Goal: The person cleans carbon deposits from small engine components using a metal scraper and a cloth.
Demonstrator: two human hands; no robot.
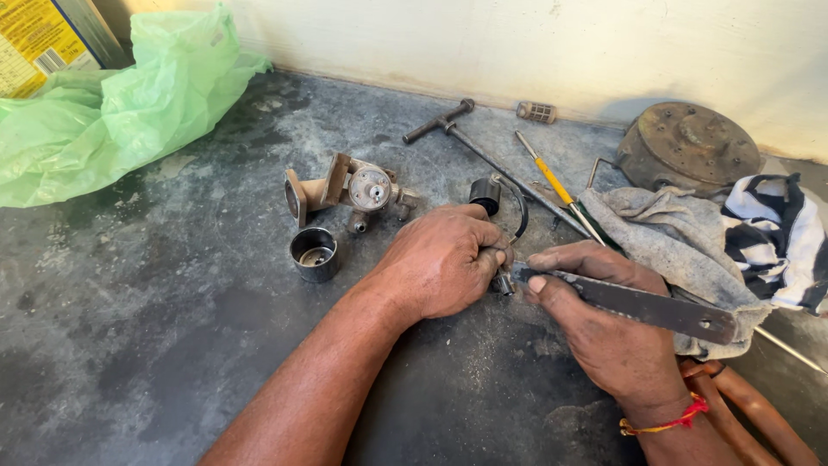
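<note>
Steel, flat and dark, the strip (pixel 642 305) lay in the right hand's (pixel 604 332) grasp, long axis running right and slightly down, its tip against one small metal part (pixel 503 280) gripped in the left hand's (pixel 444 259) curled fingers. Bare grey floor (pixel 155 293) opened leftward; one metal cup (pixel 313 254), one carburettor body (pixel 349 192) and the wall (pixel 517 43) stood beyond.

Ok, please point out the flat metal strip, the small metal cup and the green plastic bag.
flat metal strip (pixel 642 306): head view, middle of the blade.
small metal cup (pixel 314 255): head view, front wall.
green plastic bag (pixel 112 112): head view, crumpled middle.
</note>
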